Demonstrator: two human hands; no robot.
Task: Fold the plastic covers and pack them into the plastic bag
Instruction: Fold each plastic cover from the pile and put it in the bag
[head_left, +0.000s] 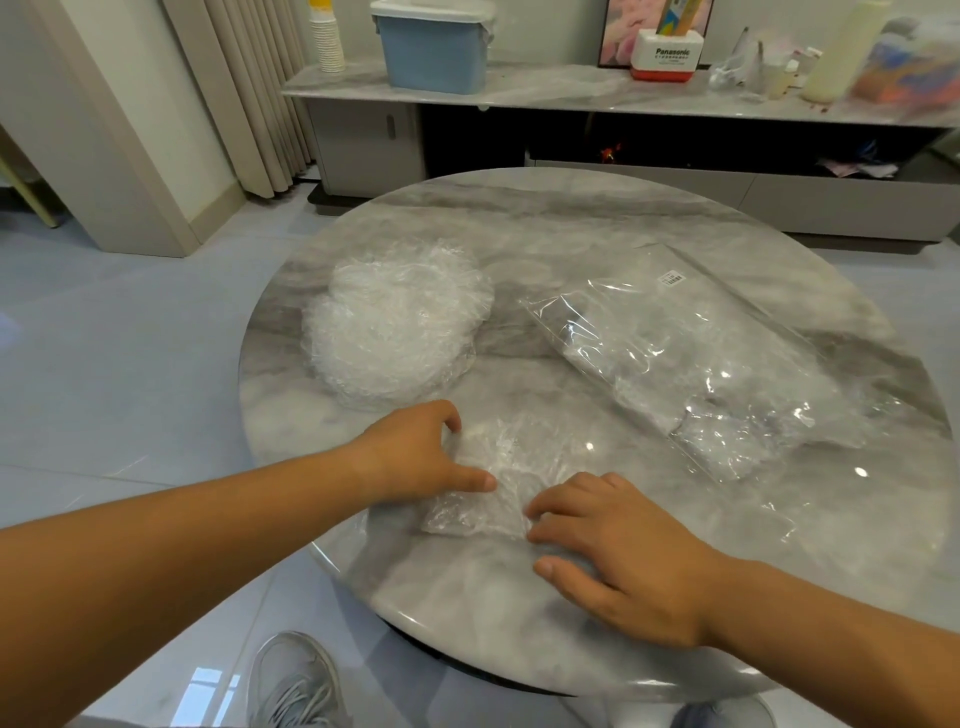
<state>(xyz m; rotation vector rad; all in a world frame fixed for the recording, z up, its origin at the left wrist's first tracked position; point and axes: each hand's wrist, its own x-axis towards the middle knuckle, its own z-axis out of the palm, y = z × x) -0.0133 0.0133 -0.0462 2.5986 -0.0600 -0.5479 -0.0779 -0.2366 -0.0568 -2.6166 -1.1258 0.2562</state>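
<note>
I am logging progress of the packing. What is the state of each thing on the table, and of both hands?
plastic cover: folded small, flat on table.
pile of plastic covers: unfolded, stacked.
plastic bag: lying flat, some covers inside.
left hand: grips the cover.
right hand: presses the cover.

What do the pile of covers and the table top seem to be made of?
The pile of covers: thin clear plastic film, crinkled, whitish where layered. The table top: polished marble or an imitation, judging by grey veins and glossy reflections.
</note>
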